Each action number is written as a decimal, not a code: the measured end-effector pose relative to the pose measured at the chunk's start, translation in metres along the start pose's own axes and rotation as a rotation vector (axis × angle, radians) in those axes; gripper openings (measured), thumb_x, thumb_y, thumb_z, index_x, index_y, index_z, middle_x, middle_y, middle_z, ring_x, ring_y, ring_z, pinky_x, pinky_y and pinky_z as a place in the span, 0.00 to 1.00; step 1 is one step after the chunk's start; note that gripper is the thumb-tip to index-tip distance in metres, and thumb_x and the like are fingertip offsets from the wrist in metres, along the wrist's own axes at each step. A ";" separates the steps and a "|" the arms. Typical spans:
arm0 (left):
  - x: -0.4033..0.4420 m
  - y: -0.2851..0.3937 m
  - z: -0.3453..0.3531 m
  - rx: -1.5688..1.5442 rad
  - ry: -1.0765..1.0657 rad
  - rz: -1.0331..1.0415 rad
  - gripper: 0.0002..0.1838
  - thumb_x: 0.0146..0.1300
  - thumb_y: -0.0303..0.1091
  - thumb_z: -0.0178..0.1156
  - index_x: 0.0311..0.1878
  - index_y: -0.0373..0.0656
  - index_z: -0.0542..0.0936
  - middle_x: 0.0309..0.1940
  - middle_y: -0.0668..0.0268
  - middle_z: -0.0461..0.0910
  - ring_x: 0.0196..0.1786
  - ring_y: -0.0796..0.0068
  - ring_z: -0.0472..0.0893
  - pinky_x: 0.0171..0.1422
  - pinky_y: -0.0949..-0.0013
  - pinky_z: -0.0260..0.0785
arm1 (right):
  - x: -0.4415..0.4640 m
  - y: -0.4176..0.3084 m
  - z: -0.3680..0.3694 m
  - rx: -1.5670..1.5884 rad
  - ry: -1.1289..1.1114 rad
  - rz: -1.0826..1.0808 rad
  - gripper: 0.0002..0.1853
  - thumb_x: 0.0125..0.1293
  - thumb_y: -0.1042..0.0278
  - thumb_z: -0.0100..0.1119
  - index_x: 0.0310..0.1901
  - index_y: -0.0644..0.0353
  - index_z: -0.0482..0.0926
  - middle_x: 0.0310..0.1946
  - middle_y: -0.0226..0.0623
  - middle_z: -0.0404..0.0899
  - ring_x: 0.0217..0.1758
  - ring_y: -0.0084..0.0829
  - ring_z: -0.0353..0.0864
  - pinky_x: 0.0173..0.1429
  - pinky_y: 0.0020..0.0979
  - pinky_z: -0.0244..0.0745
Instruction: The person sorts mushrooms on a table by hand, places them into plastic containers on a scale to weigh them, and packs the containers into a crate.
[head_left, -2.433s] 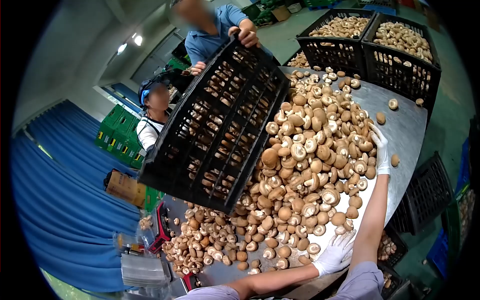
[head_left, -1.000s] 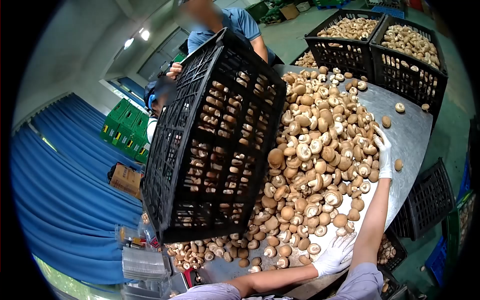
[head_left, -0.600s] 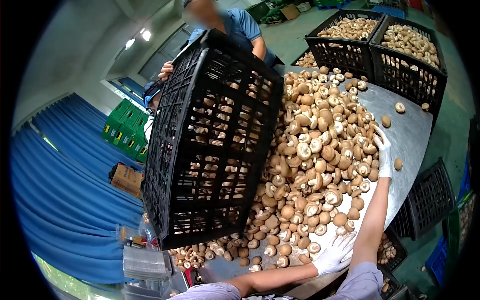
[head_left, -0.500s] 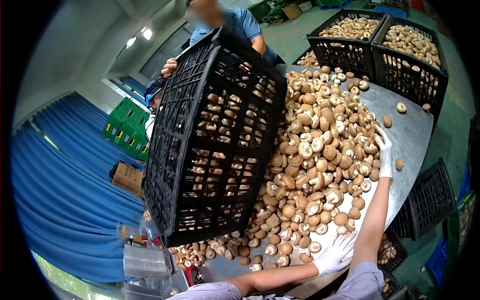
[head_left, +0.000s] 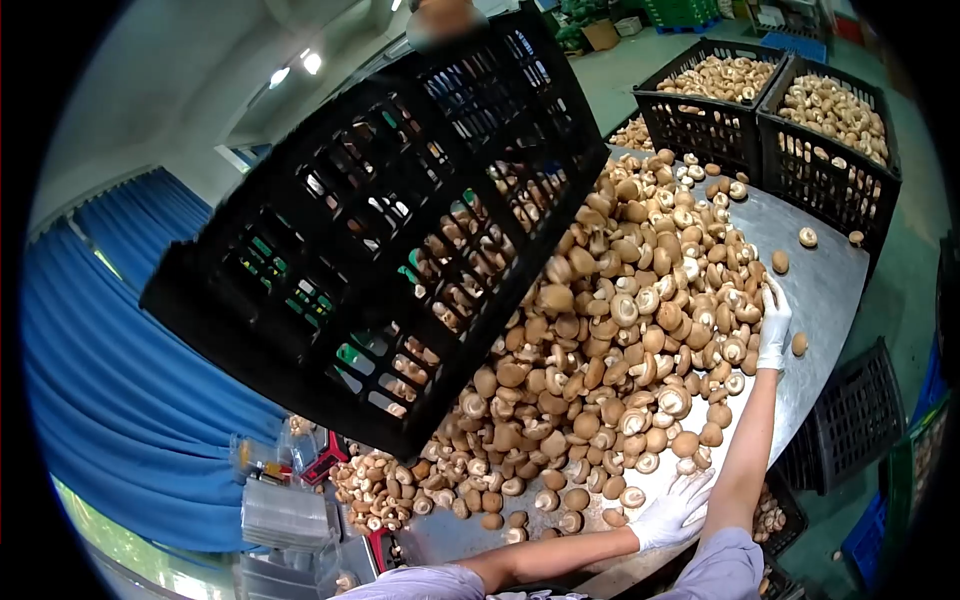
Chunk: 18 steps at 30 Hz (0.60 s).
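Observation:
A large pile of brown mushrooms covers much of the metal table. In a white glove, my left hand lies flat on the metal near me, fingers stretched out, beside the pile's front edge. My right hand, gloved too, reaches to the right side of the pile. Its fingers are extended against the outer mushrooms, gripping none that I can see. Over the left of the pile a black plastic crate is tipped steeply, mushrooms showing through its slots.
Two full crates of mushrooms, a left one and a right one, stand at the back right. Beyond the tipped crate is a co-worker, mostly hidden. Stacked plastic trays sit lower left. An empty black crate is right of the table.
The black crate has been tipped further and raised on its left side, and more mushrooms have spilled onto the pile. My hands have hardly moved.

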<state>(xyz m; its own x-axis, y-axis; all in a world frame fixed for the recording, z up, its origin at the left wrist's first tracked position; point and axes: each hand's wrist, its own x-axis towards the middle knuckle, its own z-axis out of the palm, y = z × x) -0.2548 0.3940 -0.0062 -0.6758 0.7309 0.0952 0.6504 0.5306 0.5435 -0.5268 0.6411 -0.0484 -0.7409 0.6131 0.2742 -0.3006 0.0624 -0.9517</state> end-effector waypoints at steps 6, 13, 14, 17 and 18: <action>-0.002 -0.001 0.003 0.016 0.009 0.011 0.32 0.62 0.40 0.53 0.67 0.38 0.61 0.69 0.49 0.56 0.71 0.51 0.57 0.72 0.47 0.46 | 0.002 0.010 0.001 -0.026 0.029 -0.044 0.15 0.67 0.71 0.53 0.52 0.67 0.78 0.51 0.39 0.80 0.55 0.30 0.76 0.61 0.27 0.67; -0.003 -0.003 0.005 0.081 -0.004 0.024 0.32 0.62 0.41 0.53 0.67 0.37 0.61 0.69 0.49 0.56 0.70 0.51 0.58 0.71 0.47 0.47 | -0.003 -0.008 0.002 -0.064 0.026 -0.031 0.16 0.67 0.70 0.54 0.54 0.67 0.77 0.51 0.41 0.80 0.54 0.31 0.77 0.60 0.27 0.67; -0.002 -0.003 0.005 0.073 -0.027 0.007 0.32 0.62 0.41 0.53 0.67 0.37 0.61 0.69 0.50 0.56 0.70 0.51 0.58 0.71 0.46 0.47 | -0.003 -0.006 0.001 -0.067 0.028 -0.039 0.16 0.67 0.70 0.54 0.54 0.67 0.76 0.51 0.41 0.80 0.55 0.31 0.77 0.60 0.27 0.67; -0.003 -0.005 0.008 0.085 -0.029 0.016 0.31 0.62 0.41 0.53 0.67 0.39 0.62 0.70 0.51 0.56 0.71 0.51 0.57 0.72 0.45 0.46 | -0.003 -0.006 0.001 -0.100 0.038 -0.076 0.18 0.67 0.69 0.54 0.56 0.66 0.75 0.53 0.43 0.79 0.57 0.33 0.77 0.60 0.28 0.68; -0.003 -0.005 0.008 0.107 -0.018 0.020 0.31 0.62 0.41 0.53 0.67 0.40 0.62 0.70 0.51 0.55 0.71 0.52 0.57 0.72 0.44 0.45 | -0.003 -0.007 0.001 -0.109 0.044 -0.085 0.18 0.67 0.68 0.54 0.56 0.65 0.75 0.53 0.43 0.79 0.57 0.34 0.77 0.60 0.28 0.68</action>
<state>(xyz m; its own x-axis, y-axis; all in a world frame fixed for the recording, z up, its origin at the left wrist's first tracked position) -0.2531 0.3928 -0.0155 -0.6566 0.7489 0.0892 0.6977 0.5581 0.4492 -0.5231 0.6376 -0.0422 -0.6878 0.6356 0.3505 -0.2924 0.1993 -0.9353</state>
